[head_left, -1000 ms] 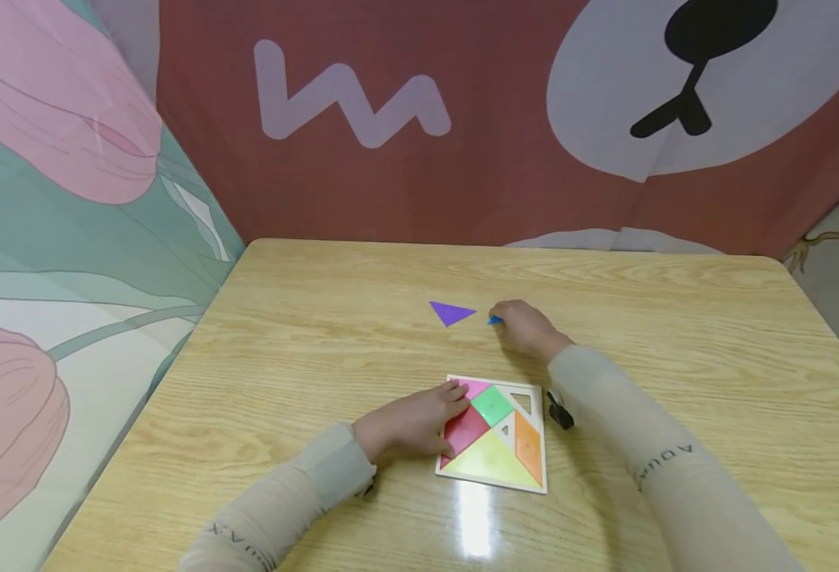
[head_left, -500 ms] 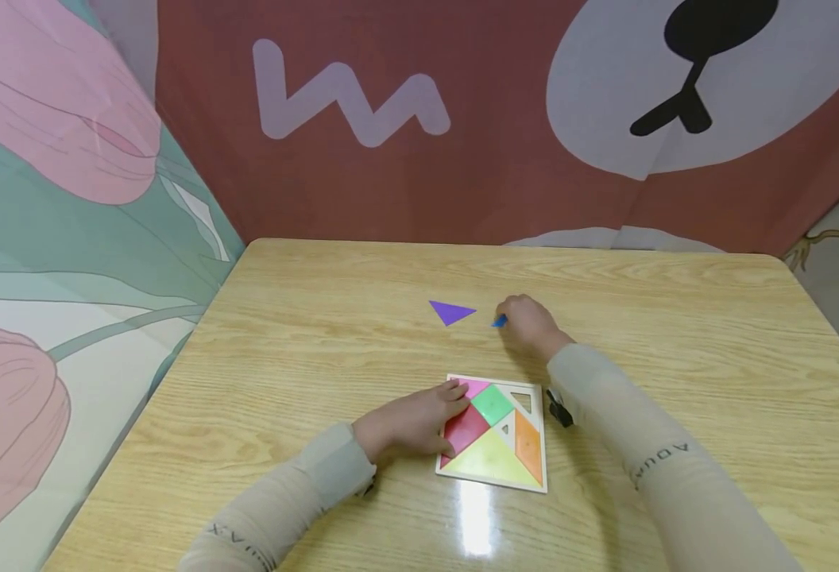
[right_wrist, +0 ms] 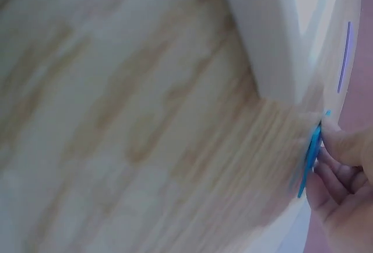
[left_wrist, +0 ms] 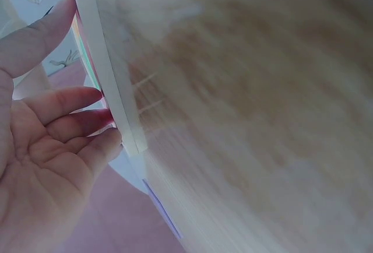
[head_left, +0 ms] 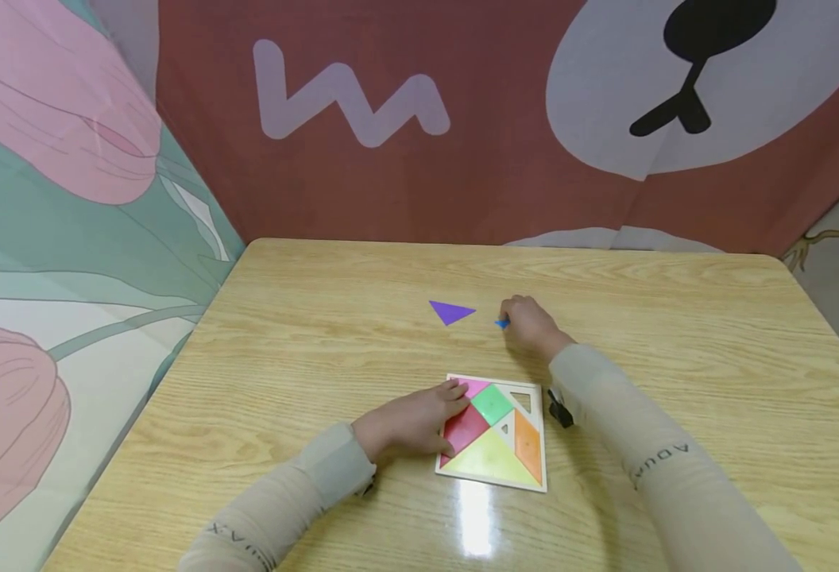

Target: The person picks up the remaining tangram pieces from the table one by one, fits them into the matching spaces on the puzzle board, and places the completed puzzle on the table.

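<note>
A square tangram board (head_left: 543, 445) lies on the table with pink, green, red, yellow and orange pieces in it; two triangular holes show in its pale right part. My left hand (head_left: 419, 417) rests on the board's left side, fingers spread over the pink and red pieces. In the left wrist view, those fingertips touch the face beside the board's edge (left_wrist: 111, 72). Beyond the board, my right hand (head_left: 530, 324) pinches a small blue tangram piece (right_wrist: 312, 157) between thumb and fingers, low over the table. Most of that piece is hidden in the head view.
A purple triangular piece (head_left: 451, 312) lies flat on the wood-grain table (head_left: 305, 334), left of the right hand. Patterned cloth (head_left: 362, 191) hangs behind the table's far edge and along its left side.
My right hand has shifted slightly to the right with the blue piece, which has turned a little in the fingers. The left hand and board have stayed put.
</note>
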